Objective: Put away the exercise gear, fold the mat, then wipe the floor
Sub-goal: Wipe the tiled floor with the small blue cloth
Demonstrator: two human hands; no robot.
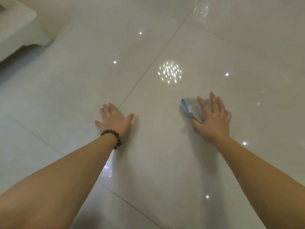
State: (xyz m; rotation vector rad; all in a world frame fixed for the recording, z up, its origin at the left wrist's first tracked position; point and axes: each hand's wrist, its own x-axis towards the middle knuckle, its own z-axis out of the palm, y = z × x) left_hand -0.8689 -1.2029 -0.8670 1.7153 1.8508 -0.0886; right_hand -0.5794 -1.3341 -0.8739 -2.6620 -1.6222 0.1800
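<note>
A glossy white tiled floor (165,154) fills the view. My right hand (212,119) lies palm down with fingers spread on a blue-grey cloth (189,108), pressing it flat against the tile; the cloth sticks out to the left of the fingers and looks blurred. My left hand (115,119) rests flat on the bare floor, fingers apart, holding nothing, with a dark bead bracelet (112,136) on its wrist. No mat or exercise gear is in view.
A white piece of furniture (19,28) stands at the far left corner, with a dark gap beneath it. Thin grout lines (148,68) cross the tiles. Ceiling lights reflect as bright spots on the floor (170,71).
</note>
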